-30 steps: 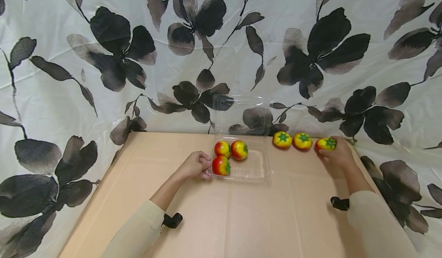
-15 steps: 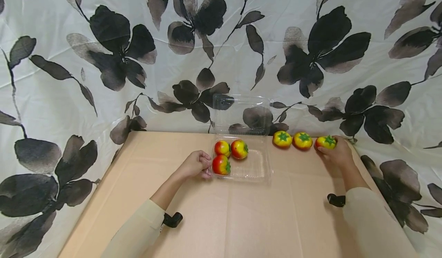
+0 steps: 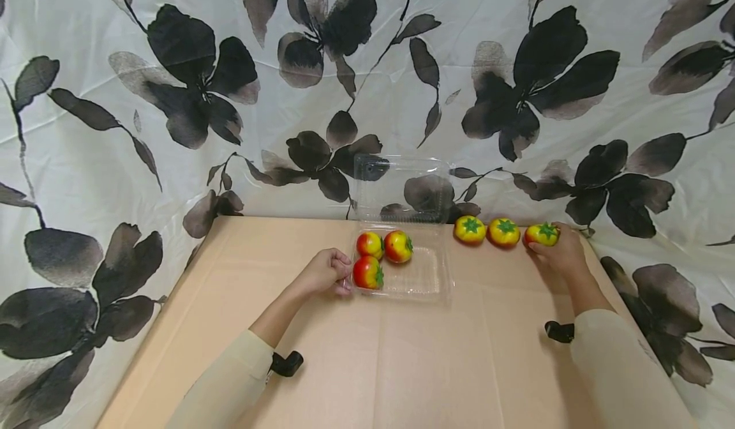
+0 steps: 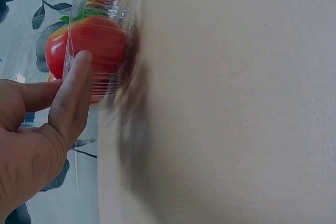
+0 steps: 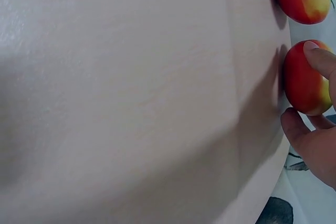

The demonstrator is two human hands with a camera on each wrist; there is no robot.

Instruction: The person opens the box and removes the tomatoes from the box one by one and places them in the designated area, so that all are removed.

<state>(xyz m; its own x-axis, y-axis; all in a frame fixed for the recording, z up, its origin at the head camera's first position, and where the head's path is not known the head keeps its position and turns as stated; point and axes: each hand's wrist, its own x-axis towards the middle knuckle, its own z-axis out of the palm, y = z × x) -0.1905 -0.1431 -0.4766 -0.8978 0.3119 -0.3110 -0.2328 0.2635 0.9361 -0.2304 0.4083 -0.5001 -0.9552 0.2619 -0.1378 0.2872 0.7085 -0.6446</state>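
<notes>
A clear plastic clamshell box [image 3: 422, 269] stands near the table's back edge, its lid [image 3: 402, 183] raised behind it. Three red and yellow tomatoes [image 3: 368, 272] with green tops sit in its left part. My left hand [image 3: 324, 272] pinches the box's left rim between thumb and fingers; the left wrist view shows a fingertip over the box wall, beside a tomato [image 4: 100, 43]. To the right of the box, a row of three more tomatoes [image 3: 503, 233] lies on the table. My right hand [image 3: 565, 250] grips the rightmost tomato [image 5: 304, 80], thumb on one side and fingers on the other.
A light tan table [image 3: 425, 365] spreads in front of both arms. Behind and around it hangs a white cloth [image 3: 402, 97] printed with dark flowers. A black wrist device [image 3: 559, 331] sticks out from the right sleeve, another black device [image 3: 287, 364] from the left.
My right forearm has shifted slightly to the left, while the right hand stays at the same tomato. The left hand, box and other tomatoes hold their places.
</notes>
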